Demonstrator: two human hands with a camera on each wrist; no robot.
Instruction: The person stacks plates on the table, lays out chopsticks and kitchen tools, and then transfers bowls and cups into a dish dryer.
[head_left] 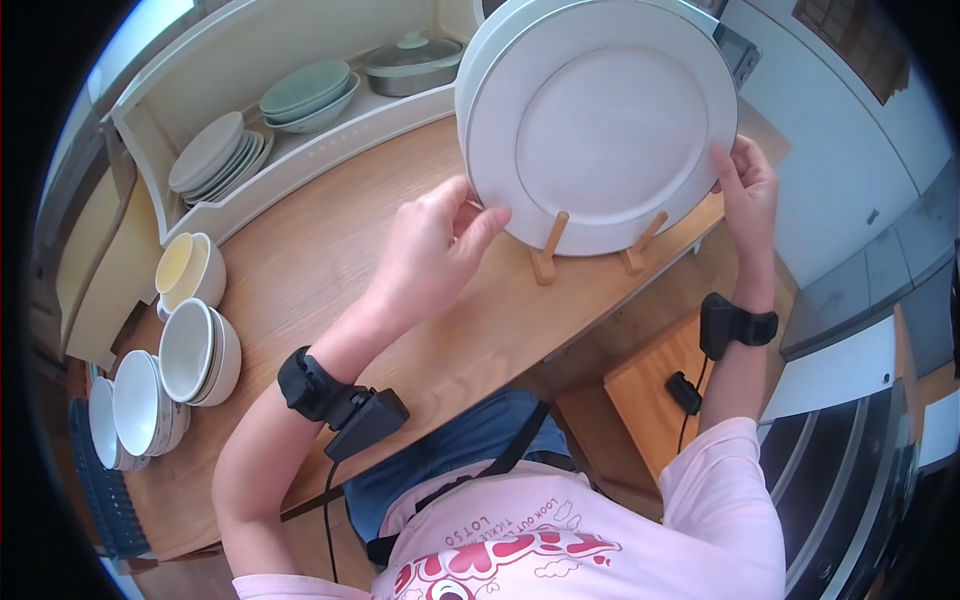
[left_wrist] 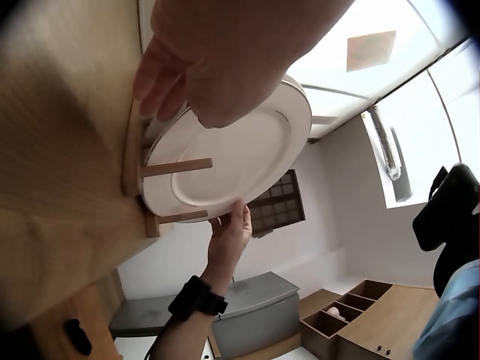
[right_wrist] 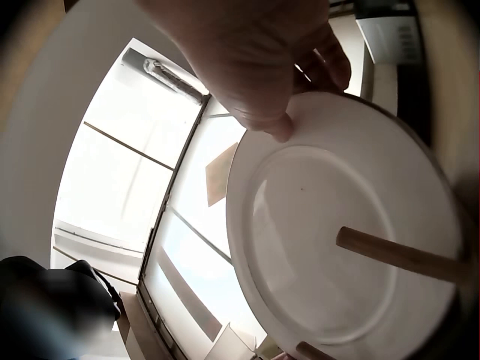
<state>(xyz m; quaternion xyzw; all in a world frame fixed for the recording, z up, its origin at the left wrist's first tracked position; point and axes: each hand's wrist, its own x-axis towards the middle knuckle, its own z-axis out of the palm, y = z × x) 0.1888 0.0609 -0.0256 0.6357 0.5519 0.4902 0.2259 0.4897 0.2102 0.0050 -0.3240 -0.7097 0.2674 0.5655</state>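
A large white dinner plate with a thin dark rim line stands upright in a wooden plate rack, behind its front pegs. Another plate's rim shows just behind it at the left. My left hand holds the plate's lower left edge, thumb at the front and fingers partly hidden behind. At the opposite edge, my right hand grips the rim with the thumb on the plate's face. The right wrist view shows that thumb pressed on the front of the plate, close to a wooden peg.
Bowls stand in rows along the table's left side, beside a yellow cup. A cream shelf at the back bears stacked plates, green bowls and a lidded glass pot. The wooden table's front edge runs below the rack.
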